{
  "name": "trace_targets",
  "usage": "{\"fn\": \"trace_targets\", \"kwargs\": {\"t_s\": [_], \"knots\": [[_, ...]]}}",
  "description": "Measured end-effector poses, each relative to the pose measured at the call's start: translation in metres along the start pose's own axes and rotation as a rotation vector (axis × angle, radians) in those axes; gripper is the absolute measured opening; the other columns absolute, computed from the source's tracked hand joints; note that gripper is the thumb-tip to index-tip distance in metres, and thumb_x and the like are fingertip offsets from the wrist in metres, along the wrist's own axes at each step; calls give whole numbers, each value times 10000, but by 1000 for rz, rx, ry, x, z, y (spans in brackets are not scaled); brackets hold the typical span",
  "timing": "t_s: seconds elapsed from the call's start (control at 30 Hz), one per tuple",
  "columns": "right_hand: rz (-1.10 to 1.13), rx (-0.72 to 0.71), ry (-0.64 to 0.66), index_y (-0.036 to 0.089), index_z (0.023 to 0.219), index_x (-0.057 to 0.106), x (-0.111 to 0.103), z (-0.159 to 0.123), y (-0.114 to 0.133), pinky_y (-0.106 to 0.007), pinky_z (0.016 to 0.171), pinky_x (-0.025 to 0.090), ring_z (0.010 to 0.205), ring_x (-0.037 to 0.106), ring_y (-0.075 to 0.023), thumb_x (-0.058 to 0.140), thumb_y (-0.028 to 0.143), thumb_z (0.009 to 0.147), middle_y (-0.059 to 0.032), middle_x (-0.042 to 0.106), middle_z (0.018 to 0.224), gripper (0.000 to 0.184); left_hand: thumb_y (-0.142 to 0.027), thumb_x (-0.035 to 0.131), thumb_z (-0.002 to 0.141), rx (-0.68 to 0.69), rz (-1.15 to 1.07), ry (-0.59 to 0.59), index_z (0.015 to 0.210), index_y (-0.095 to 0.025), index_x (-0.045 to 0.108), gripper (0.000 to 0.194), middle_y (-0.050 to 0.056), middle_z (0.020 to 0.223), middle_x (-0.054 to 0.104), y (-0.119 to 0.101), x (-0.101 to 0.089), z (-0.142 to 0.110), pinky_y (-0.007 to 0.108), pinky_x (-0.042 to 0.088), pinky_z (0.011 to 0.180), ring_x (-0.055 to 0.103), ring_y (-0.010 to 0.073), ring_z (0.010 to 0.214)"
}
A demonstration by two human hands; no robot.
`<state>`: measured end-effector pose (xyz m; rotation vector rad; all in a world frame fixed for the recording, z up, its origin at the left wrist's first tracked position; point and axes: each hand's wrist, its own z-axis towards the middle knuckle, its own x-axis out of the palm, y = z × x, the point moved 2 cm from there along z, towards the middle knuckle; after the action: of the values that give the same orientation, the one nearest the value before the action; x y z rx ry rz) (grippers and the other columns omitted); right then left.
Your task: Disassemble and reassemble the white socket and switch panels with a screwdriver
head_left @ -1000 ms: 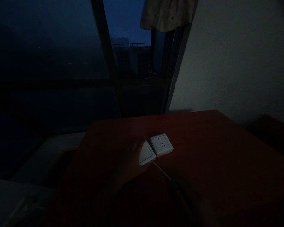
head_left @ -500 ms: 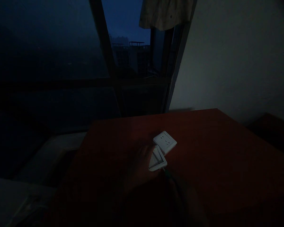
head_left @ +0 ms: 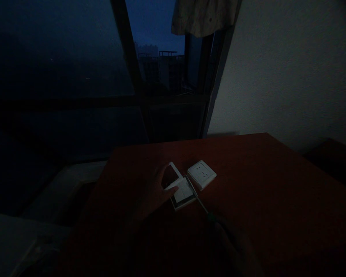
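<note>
My left hand grips a white square cover frame, lifted and tilted at its left side. Below and partly behind it lies a white wall plate with a dark edge showing around its inner panel; my left thumb reaches over this panel. In my right hand, deep in shadow, is a screwdriver with a thin metal shaft and a green handle. Its tip is at the plate's right edge; whether it touches is hard to tell. A second white plate, a wall socket with several slots, lies face up beside it.
Everything rests on a reddish-brown table in very dim light. A dark-framed window stands beyond its far edge, with a hanging cloth above. A pale wall rises on the right.
My left hand has moved left with the cover frame, which has come away from over the plate, exposing its panel. The screwdriver shaft now shows at greater length. The socket stays put.
</note>
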<state>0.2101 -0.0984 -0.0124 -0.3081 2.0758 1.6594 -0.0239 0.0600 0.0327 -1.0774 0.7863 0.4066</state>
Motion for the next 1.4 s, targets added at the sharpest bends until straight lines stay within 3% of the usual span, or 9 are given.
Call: {"fn": "trace_targets", "kwargs": {"t_s": [0.17,0.4,0.63,0.7,0.83,1.0,1.1,1.23,1.4], "knots": [[57,-52,0,238,1157,673,3,0,1,-378,956,481,1109,610,-257,454,599,868,-94,662,1213,511,-398,660,794,-125,167,-81,1408,-255,337,708,103,1399,418,34,-15,2,487,340,1067,399,313,1300],[74,-92,-7,228,1111,686,2,-3,9,-342,934,493,1058,636,-241,405,636,869,-102,690,1146,552,-380,630,822,-40,268,-59,1391,-216,362,650,121,1396,428,46,-6,3,484,345,1062,393,314,1306],[87,-78,-31,242,1105,688,0,-4,13,-357,937,491,1063,631,-251,369,658,869,-95,691,1148,574,-364,504,920,21,193,-132,1284,-230,465,390,86,1369,447,17,-1,-1,447,349,1070,416,262,1285],[108,-65,-36,251,1107,689,-1,-3,11,-371,936,495,1072,627,-261,378,668,860,-91,689,1156,576,-403,536,903,25,151,-56,1302,-241,445,440,84,1392,431,1,8,-6,443,346,1072,401,268,1299],[179,-26,-36,240,1105,695,-4,0,2,-397,912,511,1059,638,-281,458,677,821,-97,693,1146,573,-498,676,776,80,125,121,1383,-254,354,729,100,1417,412,-25,30,-16,453,361,1053,411,308,1278],[97,41,64,240,1157,666,-22,7,1,-433,925,498,1084,624,-286,528,594,830,-81,675,1188,502,-387,745,718,109,73,207,1368,-246,382,758,87,1390,430,-25,31,-17,421,370,1039,443,296,1235],[-77,-81,138,249,1180,651,-46,15,19,-417,984,453,1111,609,-261,476,504,893,-66,662,1216,422,-395,774,689,163,-26,281,1352,-268,406,769,65,1389,433,-20,22,-16,395,363,1048,442,279,1241],[-325,-271,210,278,1173,659,-76,27,49,-388,948,471,1085,623,-256,473,373,902,-49,665,1210,343,-412,787,672,127,-95,315,1328,-265,443,755,64,1360,462,-23,15,-14,391,381,1030,464,273,1221],[-458,-382,324,294,1136,666,-90,40,75,-347,831,506,953,664,-228,436,291,909,-35,701,1106,323,-343,748,727,92,-120,316,1310,-277,476,647,48,1356,473,-27,17,-14,379,384,1025,474,258,1214]]}}
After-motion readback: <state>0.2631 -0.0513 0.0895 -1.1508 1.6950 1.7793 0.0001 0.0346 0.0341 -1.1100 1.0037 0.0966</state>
